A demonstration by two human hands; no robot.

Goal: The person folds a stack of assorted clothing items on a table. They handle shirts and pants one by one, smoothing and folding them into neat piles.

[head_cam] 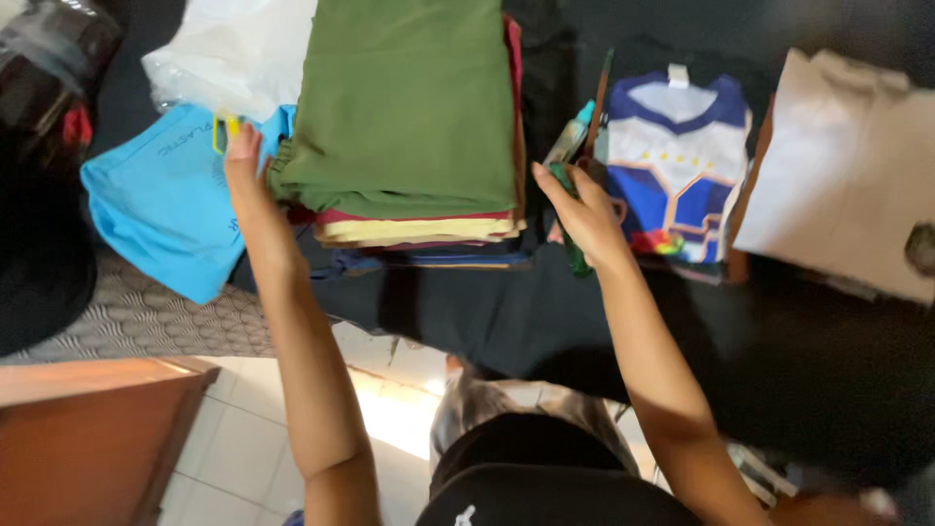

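Left hand: the left hand (248, 185) reaches to the far left side of a stack of folded clothes (414, 127), fingers stretched out flat along its edge, gripping nothing that shows; a small yellow object (232, 125) sits at the fingertips, too small to identify.
Right hand: the right hand (582, 209) presses against the right side of the same stack, fingers curled around a slim green item (575, 255); what that item is cannot be told.
Stack: a green garment lies on top, with red, cream and dark layers beneath, all resting on a dark cloth (506, 312) that covers the table.
Left of the stack: a light blue bag (161, 200) lies flat, partly under the left hand, with a white plastic bag (234, 49) farther off.
Right of the stack: a folded blue-and-white printed shirt (677, 161) lies just beside the right hand, and a beige folded garment (842, 170) sits farther right.
Near edge: white floor tiles (243, 448) and a brown wooden surface (93, 429) show below the arms.
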